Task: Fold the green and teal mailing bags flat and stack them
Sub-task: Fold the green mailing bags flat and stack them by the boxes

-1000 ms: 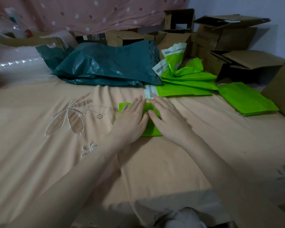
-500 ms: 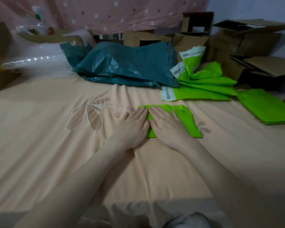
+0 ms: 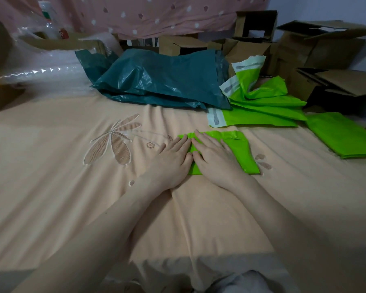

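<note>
— Where's the bag?
— Folded green bag lies on the sheet. My left hand and right hand press it, fingers straight, gripping nothing.

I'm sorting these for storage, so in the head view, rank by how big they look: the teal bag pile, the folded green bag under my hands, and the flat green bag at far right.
1. Teal bag pile
2. Flat green bag and folded green bag: look alike, so unranked.

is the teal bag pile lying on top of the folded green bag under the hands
No, the teal bag pile sits farther back on the bed, apart from the folded green bag that both flat hands press.
</note>
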The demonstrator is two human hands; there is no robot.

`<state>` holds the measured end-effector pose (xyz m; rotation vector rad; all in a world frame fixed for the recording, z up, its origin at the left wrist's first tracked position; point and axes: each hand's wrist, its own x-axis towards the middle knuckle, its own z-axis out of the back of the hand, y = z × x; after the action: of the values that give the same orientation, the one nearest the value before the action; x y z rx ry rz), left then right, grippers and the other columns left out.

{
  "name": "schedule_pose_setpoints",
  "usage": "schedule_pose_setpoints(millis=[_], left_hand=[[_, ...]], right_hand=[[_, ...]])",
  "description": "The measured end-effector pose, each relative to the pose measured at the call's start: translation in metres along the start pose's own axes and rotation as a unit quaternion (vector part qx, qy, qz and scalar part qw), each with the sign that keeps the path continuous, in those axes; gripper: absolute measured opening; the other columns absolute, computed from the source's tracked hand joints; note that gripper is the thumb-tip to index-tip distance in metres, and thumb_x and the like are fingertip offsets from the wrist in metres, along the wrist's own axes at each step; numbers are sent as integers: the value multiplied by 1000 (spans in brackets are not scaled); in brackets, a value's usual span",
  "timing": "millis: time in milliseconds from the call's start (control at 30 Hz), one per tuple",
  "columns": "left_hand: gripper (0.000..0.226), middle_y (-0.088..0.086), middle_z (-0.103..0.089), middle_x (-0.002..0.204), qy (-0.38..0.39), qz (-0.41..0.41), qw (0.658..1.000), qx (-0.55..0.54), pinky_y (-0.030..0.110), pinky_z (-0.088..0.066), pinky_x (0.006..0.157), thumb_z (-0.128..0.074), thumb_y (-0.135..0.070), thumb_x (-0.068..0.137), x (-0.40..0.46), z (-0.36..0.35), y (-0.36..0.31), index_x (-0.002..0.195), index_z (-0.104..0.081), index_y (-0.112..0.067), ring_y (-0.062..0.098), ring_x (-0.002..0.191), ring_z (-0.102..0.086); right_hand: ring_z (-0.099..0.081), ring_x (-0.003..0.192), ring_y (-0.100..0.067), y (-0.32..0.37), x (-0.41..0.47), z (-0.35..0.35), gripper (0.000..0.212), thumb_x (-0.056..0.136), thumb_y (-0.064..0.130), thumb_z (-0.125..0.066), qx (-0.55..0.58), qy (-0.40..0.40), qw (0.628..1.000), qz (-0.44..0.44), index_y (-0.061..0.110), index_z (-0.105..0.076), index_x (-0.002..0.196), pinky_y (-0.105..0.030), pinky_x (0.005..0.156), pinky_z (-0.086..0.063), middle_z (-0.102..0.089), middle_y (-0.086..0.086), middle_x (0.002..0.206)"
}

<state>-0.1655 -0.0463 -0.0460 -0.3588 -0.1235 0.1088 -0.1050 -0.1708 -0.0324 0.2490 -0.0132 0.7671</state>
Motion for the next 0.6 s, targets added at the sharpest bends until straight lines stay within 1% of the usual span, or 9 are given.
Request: schedule_pose_setpoints(millis=[100,167,200,267,333,433,500,600], left_hand=[[53,2,-4,159,-24,-12,1000,-3,37,-11,117,-28,-31,101,-1,3,-1,150,-15,-18,22,145,-13],[56,10,-1,159,-45,0,999,-10,36,-12,115,-33,-33,99,-1,5,-4,150,-14,-17,29,144,-15],[58,13,-3,158,-53,16,998,-18,36,-13,115,-34,-36,99,-1,6,-6,150,-14,-17,30,144,-15],[61,13,-15,157,-53,43,997,-32,35,-11,115,-35,-41,98,-1,8,-10,150,-13,-18,28,144,-15],[62,12,-26,154,-40,47,997,-43,34,-11,116,-36,-43,97,0,8,-14,149,-15,-18,27,143,-17],[63,11,-32,149,-33,39,995,-88,33,-17,113,-43,-42,95,1,8,-20,147,-20,-16,25,139,-25],[63,9,-37,145,-30,26,991,-124,32,-22,109,-50,-39,92,2,9,-24,145,-24,-15,25,135,-31],[63,5,-37,145,-24,8,986,-164,27,-27,103,-55,-33,90,3,9,-32,143,-25,-18,21,133,-36]], right_hand=[[-8,145,-18,-6,-1,9,52,98,34,-40,50,-11,999,12,26,-27,147,-40,117,-14,-6,4,159],[-10,145,-20,-12,-4,15,55,96,36,-45,65,-42,997,7,28,-26,147,-40,117,-16,-9,2,159],[-10,145,-21,-15,-7,18,57,95,38,-46,60,-58,997,-6,29,-25,147,-40,117,-16,-9,2,159],[-6,145,-23,-21,-12,23,59,94,44,-45,43,-66,996,-48,32,-23,147,-43,116,-15,-6,3,159],[-2,145,-26,-29,-16,27,62,92,50,-45,35,-39,994,-98,35,-20,147,-48,115,-15,-1,3,159],[-4,145,-32,-39,-23,26,70,88,61,-42,30,3,989,-144,35,-16,148,-52,115,-14,2,1,159],[-10,143,-33,-44,-28,24,73,86,66,-40,24,3,988,-155,33,-17,148,-51,115,-16,-1,-1,159],[-15,142,-31,-47,-35,27,79,81,75,-36,8,0,984,-177,35,-17,147,-49,113,-21,-7,0,159]])
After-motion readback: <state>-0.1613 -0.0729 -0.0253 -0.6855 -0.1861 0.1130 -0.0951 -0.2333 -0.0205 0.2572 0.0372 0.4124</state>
